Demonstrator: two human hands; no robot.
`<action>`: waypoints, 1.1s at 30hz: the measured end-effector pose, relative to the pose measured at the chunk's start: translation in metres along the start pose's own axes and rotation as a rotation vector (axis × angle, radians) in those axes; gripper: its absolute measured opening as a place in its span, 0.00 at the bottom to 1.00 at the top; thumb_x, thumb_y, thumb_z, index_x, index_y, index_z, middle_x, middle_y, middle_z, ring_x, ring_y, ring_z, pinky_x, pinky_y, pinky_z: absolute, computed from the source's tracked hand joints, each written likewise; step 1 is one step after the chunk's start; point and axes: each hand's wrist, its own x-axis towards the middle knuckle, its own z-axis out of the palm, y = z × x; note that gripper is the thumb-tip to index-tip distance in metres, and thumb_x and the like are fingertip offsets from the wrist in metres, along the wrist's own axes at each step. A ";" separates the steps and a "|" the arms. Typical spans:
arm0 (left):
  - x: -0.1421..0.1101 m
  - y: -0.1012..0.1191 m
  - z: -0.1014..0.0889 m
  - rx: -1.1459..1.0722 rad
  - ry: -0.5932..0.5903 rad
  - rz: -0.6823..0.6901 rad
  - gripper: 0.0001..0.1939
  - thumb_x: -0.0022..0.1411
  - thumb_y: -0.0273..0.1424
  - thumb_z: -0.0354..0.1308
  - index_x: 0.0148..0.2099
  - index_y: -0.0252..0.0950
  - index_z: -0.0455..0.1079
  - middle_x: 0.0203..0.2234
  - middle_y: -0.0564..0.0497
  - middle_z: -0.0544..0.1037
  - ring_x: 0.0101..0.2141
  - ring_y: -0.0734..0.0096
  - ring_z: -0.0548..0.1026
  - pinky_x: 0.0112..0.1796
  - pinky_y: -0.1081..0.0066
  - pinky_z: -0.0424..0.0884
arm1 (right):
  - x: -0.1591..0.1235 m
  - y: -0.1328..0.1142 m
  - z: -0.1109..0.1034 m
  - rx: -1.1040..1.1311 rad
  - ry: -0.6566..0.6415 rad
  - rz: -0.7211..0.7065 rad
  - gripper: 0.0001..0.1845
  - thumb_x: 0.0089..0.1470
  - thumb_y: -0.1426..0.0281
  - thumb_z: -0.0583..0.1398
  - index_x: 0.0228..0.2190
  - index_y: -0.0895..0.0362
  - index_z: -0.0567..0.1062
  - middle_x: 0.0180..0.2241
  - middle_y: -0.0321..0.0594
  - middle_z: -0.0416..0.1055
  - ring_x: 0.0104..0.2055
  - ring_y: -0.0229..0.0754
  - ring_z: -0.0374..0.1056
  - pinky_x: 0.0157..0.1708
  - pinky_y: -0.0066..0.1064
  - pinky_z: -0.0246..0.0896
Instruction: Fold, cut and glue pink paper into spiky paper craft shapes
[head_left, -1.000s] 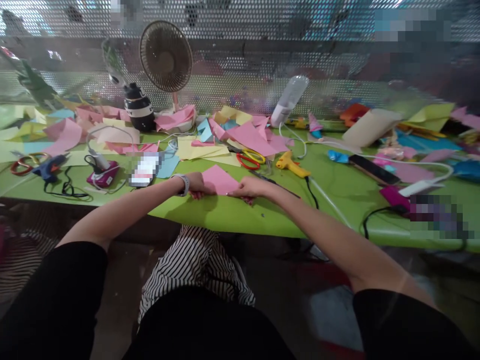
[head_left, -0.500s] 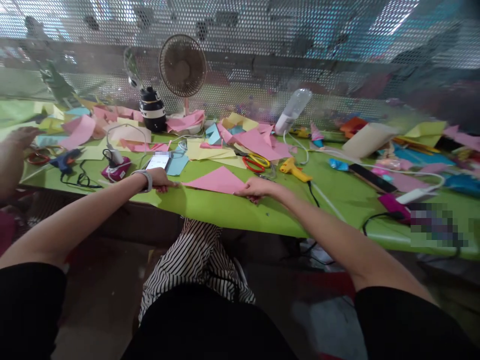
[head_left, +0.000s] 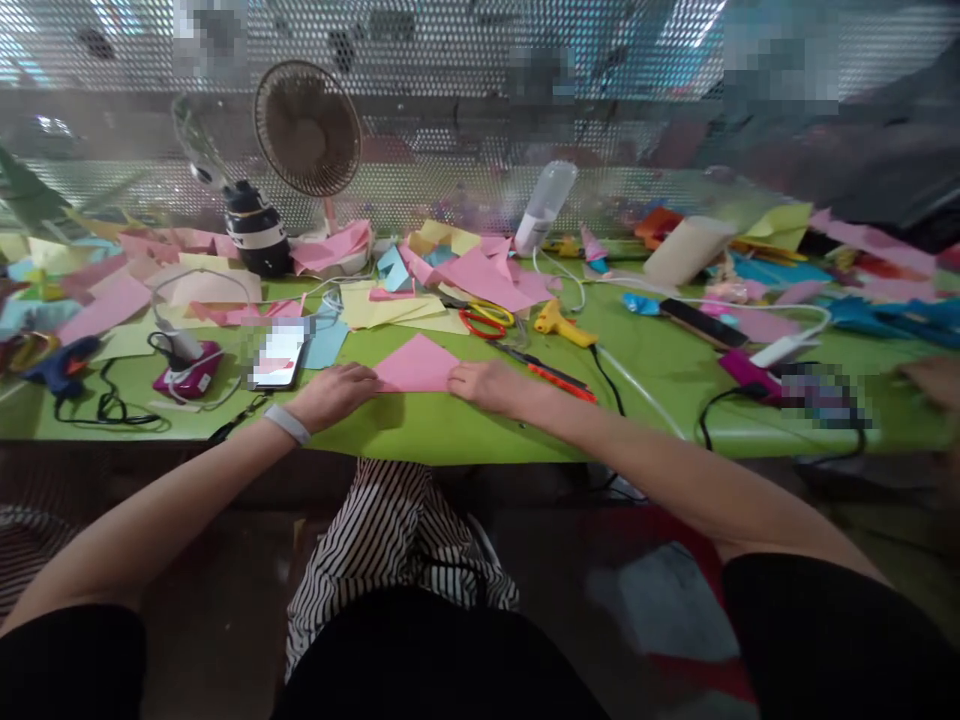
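A pink paper triangle (head_left: 417, 364) lies flat on the green table (head_left: 465, 425) near its front edge. My left hand (head_left: 335, 392) rests palm down at the paper's left corner, fingers flat on it. My right hand (head_left: 487, 384) presses on the paper's right corner, fingers lying flat. A pale band circles my left wrist. Just left of my left hand lies a phone (head_left: 280, 355) with its screen lit.
Red-and-yellow scissors (head_left: 486, 321), a yellow glue gun (head_left: 560, 325) and a red-handled tool (head_left: 556, 376) lie right of the paper. Coloured paper scraps, a small fan (head_left: 307, 130), a black bottle (head_left: 256, 229), cables and chargers crowd the back. Someone else's hand (head_left: 934, 380) shows at the right edge.
My left hand slid back right from the table's left part to the paper's left corner. The paper now lies as a narrower folded triangle. The view shifted.
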 end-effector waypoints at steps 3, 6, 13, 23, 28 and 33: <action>0.006 -0.006 0.000 0.071 -0.064 0.089 0.15 0.71 0.28 0.48 0.53 0.38 0.73 0.46 0.43 0.78 0.44 0.63 0.75 0.41 0.65 0.72 | 0.002 0.000 0.003 -0.108 -0.052 -0.026 0.16 0.61 0.84 0.50 0.38 0.65 0.77 0.40 0.52 0.76 0.42 0.46 0.70 0.36 0.34 0.62; 0.008 -0.008 -0.005 0.154 -0.108 0.156 0.15 0.71 0.26 0.47 0.55 0.36 0.71 0.45 0.42 0.78 0.42 0.63 0.74 0.37 0.66 0.73 | 0.001 -0.001 0.003 -0.142 -0.041 -0.067 0.16 0.60 0.84 0.50 0.37 0.65 0.77 0.37 0.52 0.75 0.41 0.47 0.69 0.35 0.35 0.61; 0.016 0.000 -0.003 0.242 -0.078 0.127 0.13 0.72 0.27 0.46 0.48 0.34 0.72 0.40 0.43 0.77 0.38 0.63 0.73 0.34 0.66 0.71 | -0.003 0.003 0.010 -0.104 0.110 -0.085 0.17 0.62 0.84 0.49 0.36 0.66 0.76 0.36 0.52 0.74 0.38 0.45 0.67 0.36 0.36 0.60; 0.030 0.007 0.006 0.074 0.022 -0.032 0.14 0.72 0.31 0.47 0.42 0.34 0.73 0.35 0.44 0.77 0.37 0.63 0.74 0.39 0.65 0.70 | -0.008 0.007 0.024 0.136 0.277 0.102 0.15 0.67 0.71 0.52 0.39 0.63 0.77 0.40 0.52 0.74 0.42 0.47 0.67 0.41 0.38 0.60; 0.036 -0.001 0.005 -0.191 0.003 -0.168 0.12 0.70 0.33 0.51 0.40 0.34 0.74 0.35 0.45 0.78 0.35 0.65 0.75 0.37 0.67 0.70 | -0.004 0.010 0.021 0.385 0.247 0.306 0.10 0.64 0.69 0.57 0.37 0.60 0.78 0.39 0.48 0.75 0.43 0.46 0.68 0.43 0.35 0.59; 0.042 -0.008 0.002 -0.373 -0.085 -0.320 0.10 0.66 0.35 0.55 0.41 0.35 0.75 0.34 0.48 0.80 0.33 0.67 0.76 0.35 0.69 0.69 | 0.003 0.019 0.010 0.671 0.093 0.470 0.08 0.61 0.67 0.60 0.36 0.57 0.79 0.39 0.44 0.76 0.39 0.43 0.69 0.37 0.30 0.57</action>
